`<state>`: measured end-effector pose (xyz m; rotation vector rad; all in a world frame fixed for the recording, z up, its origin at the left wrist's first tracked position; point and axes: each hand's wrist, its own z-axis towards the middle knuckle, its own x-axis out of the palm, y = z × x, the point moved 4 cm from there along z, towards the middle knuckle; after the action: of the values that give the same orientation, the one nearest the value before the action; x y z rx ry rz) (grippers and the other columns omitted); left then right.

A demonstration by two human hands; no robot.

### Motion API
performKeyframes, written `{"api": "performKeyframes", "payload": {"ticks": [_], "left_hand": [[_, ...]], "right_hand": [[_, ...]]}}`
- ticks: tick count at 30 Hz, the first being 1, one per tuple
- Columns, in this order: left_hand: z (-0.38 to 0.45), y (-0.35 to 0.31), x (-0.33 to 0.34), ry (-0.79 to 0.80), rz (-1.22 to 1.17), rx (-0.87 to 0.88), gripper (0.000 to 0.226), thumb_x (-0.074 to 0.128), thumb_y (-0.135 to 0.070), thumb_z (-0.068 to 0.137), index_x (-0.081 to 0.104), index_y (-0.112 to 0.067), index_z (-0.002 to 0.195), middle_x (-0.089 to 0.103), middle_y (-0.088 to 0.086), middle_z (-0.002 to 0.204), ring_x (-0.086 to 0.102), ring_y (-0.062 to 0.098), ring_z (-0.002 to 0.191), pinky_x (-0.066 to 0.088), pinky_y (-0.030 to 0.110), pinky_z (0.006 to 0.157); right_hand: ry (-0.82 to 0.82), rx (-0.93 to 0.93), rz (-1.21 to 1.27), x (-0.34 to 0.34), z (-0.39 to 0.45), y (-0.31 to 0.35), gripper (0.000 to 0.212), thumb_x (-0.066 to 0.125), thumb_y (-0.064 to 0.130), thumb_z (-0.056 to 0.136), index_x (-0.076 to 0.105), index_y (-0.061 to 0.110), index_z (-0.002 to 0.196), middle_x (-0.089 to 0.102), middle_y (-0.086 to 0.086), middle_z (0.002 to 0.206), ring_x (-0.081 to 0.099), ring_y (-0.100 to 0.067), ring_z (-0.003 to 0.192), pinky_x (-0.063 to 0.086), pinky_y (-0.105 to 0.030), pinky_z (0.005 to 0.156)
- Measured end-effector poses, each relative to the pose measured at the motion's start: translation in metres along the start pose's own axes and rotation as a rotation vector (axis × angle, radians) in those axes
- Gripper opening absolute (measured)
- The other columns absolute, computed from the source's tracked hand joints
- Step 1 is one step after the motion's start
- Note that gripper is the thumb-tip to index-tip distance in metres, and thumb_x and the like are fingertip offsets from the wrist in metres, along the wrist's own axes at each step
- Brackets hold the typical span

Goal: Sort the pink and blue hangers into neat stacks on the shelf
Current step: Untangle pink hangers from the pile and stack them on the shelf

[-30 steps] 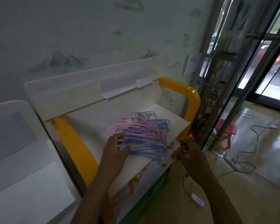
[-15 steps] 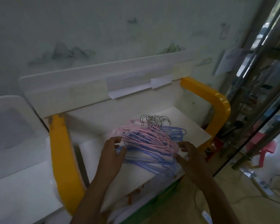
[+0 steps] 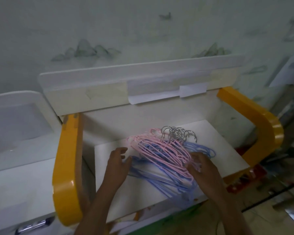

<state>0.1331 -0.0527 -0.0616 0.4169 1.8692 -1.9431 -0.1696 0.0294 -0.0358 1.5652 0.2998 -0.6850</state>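
Pile: we see thin pink plastic hangers (image 3: 161, 150) lying over blue plastic hangers (image 3: 159, 175) on the white shelf (image 3: 109, 192).
Axis: near-right to far-left.
Left hand (image 3: 116, 164): grip loose, touching the pile's left.
Right hand (image 3: 204, 167): nearer, pinching pink ends.

My left hand (image 3: 117, 162) rests at the left edge of the hanger pile (image 3: 166, 156), fingers loosely spread and lightly bent, thumb toward the pile. My right hand (image 3: 202, 165) lies on the pile's right side, fingers curled over the pink wires. Both forearms reach up from below.
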Motion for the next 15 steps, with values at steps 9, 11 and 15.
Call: {"api": "performKeyframes", "payload": {"ticks": [9,11,15], "left_hand": [[0.049,-0.003,0.021,-0.014,0.021,0.085,0.013,0.058,-0.013,0.088,0.063,-0.016,0.101,0.062,-0.009,0.095,0.061,0.009,0.084,0.042,0.021,0.077],[0.055,-0.006,0.022,-0.015,-0.026,0.077,0.018,0.061,-0.007,0.09,0.057,-0.022,0.099,0.056,-0.019,0.085,0.056,0.007,0.078,0.041,0.023,0.07],[0.077,0.02,0.028,-0.063,0.057,0.011,0.014,0.062,-0.019,0.09,0.067,-0.013,0.102,0.069,0.007,0.092,0.066,0.027,0.086,0.054,0.035,0.076]], "right_hand": [[-0.038,0.046,-0.049,-0.002,0.033,-0.015,0.041,0.072,0.035,0.085,0.053,0.028,0.121,0.061,0.005,0.12,0.058,-0.012,0.11,0.048,-0.033,0.096],[-0.046,0.063,-0.066,-0.002,0.038,-0.019,0.045,0.072,0.034,0.085,0.054,0.024,0.124,0.06,0.005,0.122,0.058,-0.012,0.11,0.047,-0.031,0.096],[-0.082,0.074,-0.08,-0.002,0.044,-0.021,0.046,0.072,0.031,0.086,0.055,0.021,0.127,0.058,0.007,0.119,0.055,-0.01,0.107,0.041,-0.024,0.09]]}}
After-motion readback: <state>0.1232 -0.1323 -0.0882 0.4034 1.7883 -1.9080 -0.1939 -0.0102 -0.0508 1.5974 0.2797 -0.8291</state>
